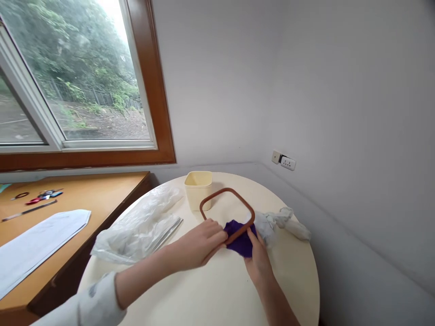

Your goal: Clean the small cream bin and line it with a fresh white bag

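A brown square ring with rounded corners, like a bin's rim, is held tilted above the round table. My left hand is closed on its near left side. In my right hand a purple cloth is pressed around the ring's near right corner, thumb on top. Part of the cloth shows inside the ring and part hangs below it. Just behind the ring stands an upright cream plastic bin with an open top.
Clear plastic bags lie on the left of the round table. A crumpled whitish bag rests at its right. The wooden desk at left holds paper, a pen and small items. Walls close in behind and at right.
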Available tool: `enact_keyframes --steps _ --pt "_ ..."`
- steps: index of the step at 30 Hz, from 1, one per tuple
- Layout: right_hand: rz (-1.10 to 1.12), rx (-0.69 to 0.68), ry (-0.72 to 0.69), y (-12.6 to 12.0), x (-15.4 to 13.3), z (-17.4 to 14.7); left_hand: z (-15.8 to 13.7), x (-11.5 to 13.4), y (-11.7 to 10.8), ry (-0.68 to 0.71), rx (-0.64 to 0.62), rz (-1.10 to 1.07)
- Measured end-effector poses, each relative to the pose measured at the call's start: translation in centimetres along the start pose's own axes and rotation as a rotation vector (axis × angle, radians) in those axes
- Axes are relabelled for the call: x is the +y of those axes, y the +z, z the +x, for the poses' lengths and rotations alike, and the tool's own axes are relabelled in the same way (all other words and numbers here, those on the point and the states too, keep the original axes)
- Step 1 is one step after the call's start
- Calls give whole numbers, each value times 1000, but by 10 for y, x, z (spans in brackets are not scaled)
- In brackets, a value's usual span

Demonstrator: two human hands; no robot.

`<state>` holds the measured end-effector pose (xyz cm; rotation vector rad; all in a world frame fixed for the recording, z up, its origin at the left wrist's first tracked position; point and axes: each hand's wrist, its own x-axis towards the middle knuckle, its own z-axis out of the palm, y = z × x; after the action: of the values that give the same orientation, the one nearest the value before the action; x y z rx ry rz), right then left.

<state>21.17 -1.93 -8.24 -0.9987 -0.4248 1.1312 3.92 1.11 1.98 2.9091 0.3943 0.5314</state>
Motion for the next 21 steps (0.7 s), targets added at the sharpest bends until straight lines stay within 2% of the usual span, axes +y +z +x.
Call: enact_keyframes --steps 4,8,11,13,15,18,19,20,21 --pt "-113 -140 -27 6 0 -3 -48 12 11 122 -122 122" --pt "-348 -98 -205 19 6 -10 -77 21 28 139 -208 249" --pt "-520 -149 -358 28 12 -15 -85 29 32 106 -180 204" --pt "-572 -179 -419 31 13 -16 -86 30 31 53 -83 128" --pt "-586 -212 -438 33 11 -15 -86 23 27 -97 151 56" --pt "-579 -317 -405 36 6 -12 -82 -4 21 -534 586 -168" --pt "-580 -355 -397 37 5 -10 -80 -15 20 -668 626 -346" --pt "-591 -385 -399 39 5 -8 -77 -24 21 -749 579 -587" --pt "-611 -403 -412 41 6 -6 -76 -33 23 -783 471 -851"
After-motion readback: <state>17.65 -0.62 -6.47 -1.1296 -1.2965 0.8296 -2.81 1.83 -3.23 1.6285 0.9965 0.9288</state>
